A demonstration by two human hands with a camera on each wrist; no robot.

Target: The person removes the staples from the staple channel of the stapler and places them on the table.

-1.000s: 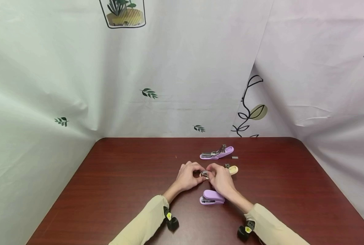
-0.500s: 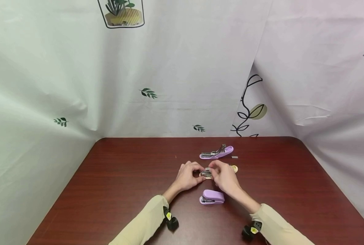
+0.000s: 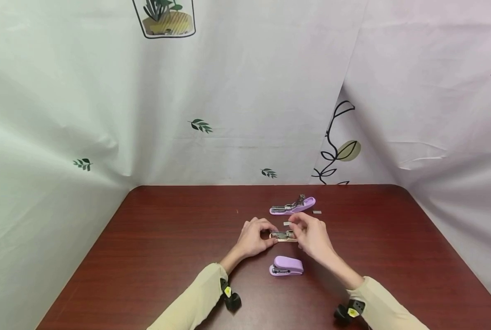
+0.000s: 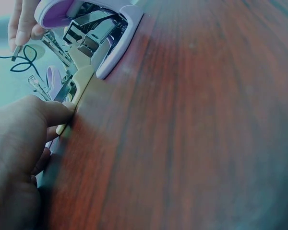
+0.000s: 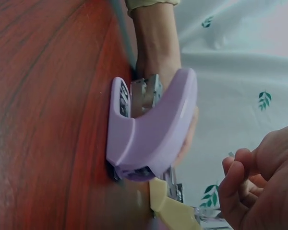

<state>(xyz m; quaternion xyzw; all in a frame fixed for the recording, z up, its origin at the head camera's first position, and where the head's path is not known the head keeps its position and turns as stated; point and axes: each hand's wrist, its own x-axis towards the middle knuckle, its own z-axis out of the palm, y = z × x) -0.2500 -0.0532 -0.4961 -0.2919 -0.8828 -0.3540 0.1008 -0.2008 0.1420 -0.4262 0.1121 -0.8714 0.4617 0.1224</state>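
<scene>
Tabletop (image 3: pixel 171 238) bears yellow stapler (image 4: pixel 83 79), metal strip (image 3: pixel 287 223) pinched outside.

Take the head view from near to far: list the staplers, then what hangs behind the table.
Closed purple stapler → yellow stapler → open purple stapler → curtain.

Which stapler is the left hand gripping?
The yellow stapler, middle of the three; the left hand touches neither the near purple stapler nor the far purple stapler.
</scene>
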